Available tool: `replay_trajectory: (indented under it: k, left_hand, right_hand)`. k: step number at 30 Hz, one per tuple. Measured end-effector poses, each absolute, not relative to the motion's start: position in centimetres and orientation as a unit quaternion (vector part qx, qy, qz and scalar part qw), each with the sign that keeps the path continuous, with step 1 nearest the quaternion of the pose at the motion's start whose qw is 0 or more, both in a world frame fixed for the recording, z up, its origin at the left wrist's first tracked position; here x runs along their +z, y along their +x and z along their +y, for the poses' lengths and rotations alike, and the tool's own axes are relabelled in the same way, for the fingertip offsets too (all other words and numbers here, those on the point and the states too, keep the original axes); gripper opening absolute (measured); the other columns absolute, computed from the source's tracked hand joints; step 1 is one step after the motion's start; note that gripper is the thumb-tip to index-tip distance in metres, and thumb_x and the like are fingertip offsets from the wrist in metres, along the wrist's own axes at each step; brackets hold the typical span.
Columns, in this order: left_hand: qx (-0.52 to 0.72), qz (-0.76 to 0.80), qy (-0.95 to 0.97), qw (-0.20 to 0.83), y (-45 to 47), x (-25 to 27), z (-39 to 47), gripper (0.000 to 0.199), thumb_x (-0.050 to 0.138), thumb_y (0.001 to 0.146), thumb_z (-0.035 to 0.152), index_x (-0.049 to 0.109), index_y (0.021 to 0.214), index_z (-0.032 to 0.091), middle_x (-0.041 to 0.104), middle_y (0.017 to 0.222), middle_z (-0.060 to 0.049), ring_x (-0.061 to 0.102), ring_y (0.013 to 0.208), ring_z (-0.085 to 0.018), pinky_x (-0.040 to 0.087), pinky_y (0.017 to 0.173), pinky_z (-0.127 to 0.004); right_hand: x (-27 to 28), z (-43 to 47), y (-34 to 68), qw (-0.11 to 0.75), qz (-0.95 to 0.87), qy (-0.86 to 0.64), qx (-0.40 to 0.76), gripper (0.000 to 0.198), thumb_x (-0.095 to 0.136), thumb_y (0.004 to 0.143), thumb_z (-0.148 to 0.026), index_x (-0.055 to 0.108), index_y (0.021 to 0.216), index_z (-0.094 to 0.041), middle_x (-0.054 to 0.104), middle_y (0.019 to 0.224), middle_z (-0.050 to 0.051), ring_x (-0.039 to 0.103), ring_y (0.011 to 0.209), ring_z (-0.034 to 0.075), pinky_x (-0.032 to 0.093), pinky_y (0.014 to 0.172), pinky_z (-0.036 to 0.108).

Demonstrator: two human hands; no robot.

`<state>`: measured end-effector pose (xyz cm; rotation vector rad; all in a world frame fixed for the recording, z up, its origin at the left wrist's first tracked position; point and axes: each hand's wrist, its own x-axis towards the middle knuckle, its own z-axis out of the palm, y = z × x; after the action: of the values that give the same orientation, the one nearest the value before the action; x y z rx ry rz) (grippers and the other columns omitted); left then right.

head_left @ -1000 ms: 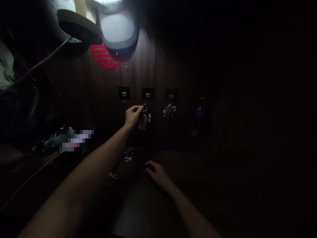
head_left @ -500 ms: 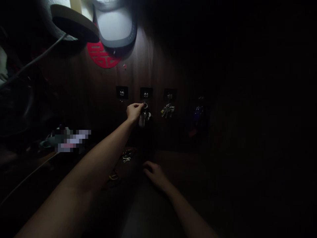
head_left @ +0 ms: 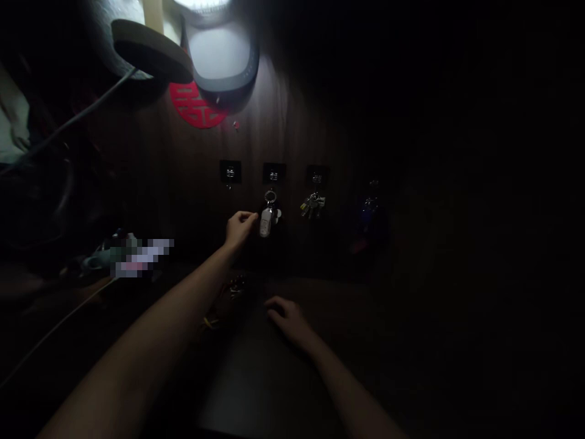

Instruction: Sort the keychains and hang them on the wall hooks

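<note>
A key ring with a pale key fob (head_left: 265, 222) and small round tags hangs from the second hook (head_left: 273, 175) on the dark wooden panel. Just left of the fob is my left hand (head_left: 241, 228), its thumb and forefinger stretched toward it with nothing held. A narrow gap seems to separate fingertips and fob. My right hand (head_left: 286, 314) lies low on the dark surface, empty, thumb and forefinger apart. One hook to the right carries a bunch of keys (head_left: 313, 205). Below my left forearm, another dim cluster of keys (head_left: 236, 290) lies on the surface.
A lit lamp (head_left: 219, 52) glares at the top, beside a round object with a cable (head_left: 152, 52). Behind them is a red paper cut-out (head_left: 196, 107). The leftmost hook (head_left: 230, 172) and dim blue hanging items (head_left: 369, 213) flank the keys. The right side is dark.
My left hand has let go of the key ring and drawn back down and left. The ring with the fob now hangs from the second hook. My right hand has hardly moved.
</note>
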<state>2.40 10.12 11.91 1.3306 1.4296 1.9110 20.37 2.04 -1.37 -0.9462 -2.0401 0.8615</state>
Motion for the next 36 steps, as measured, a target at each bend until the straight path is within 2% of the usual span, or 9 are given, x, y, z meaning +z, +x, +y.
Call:
replay_trajectory:
  k: [7,14,23,31,36]
  left_hand:
    - [0.649,0.546,0.476,0.231,0.4,6.7,5.4,0.029,0.064,0.058,0.042,0.063,0.071,0.016,0.059,0.061,0.000,0.054,0.062,-0.014,0.040,0.057,-0.023]
    - [0.605,0.586,0.498,0.207,-2.1,2.8,2.1,0.029,0.059,0.064,0.043,0.063,0.075,0.016,0.060,0.063,0.000,0.056,0.064,-0.015,0.041,0.055,-0.023]
    - [0.588,0.623,0.503,0.115,-3.6,-0.6,0.1,0.022,0.048,0.075,0.036,0.060,0.082,0.019,0.065,0.081,-0.002,0.060,0.079,-0.018,0.046,0.072,-0.028]
    - [0.434,0.648,0.622,0.075,-3.5,-1.2,-0.3,0.025,0.047,0.078,0.017,0.061,0.099,0.021,0.065,0.105,-0.004,0.055,0.101,-0.020,0.040,0.089,-0.034]
    - [0.359,0.641,0.676,0.065,-3.6,-1.4,-0.3,0.036,0.053,0.076,0.017,0.056,0.111,0.023,0.060,0.117,-0.004,0.050,0.109,-0.022,0.036,0.093,-0.035]
  right_hand:
    - [-1.0,1.9,20.3,0.340,-0.789,-0.387,0.333,0.021,0.050,0.073,-0.020,0.065,0.087,-0.019,0.067,0.089,0.003,0.060,0.087,0.018,0.043,0.080,0.030]
    - [-1.3,2.2,20.3,0.344,-0.787,-0.383,0.340,0.018,0.051,0.073,-0.024,0.065,0.083,-0.019,0.067,0.085,0.001,0.060,0.084,0.018,0.044,0.077,0.029]
    - [-1.1,2.0,20.4,0.324,-0.788,-0.396,0.342,0.020,0.050,0.074,-0.027,0.064,0.086,-0.019,0.066,0.084,0.002,0.060,0.083,0.018,0.043,0.076,0.029]
    - [-1.7,2.6,20.3,0.326,-0.796,-0.395,0.322,0.020,0.050,0.075,-0.029,0.065,0.085,-0.019,0.067,0.088,0.003,0.059,0.087,0.019,0.043,0.079,0.030]
    - [-1.1,3.2,20.0,0.291,-0.792,-0.412,0.345,0.020,0.051,0.072,-0.028,0.065,0.083,-0.019,0.067,0.082,0.002,0.060,0.080,0.018,0.044,0.073,0.029]
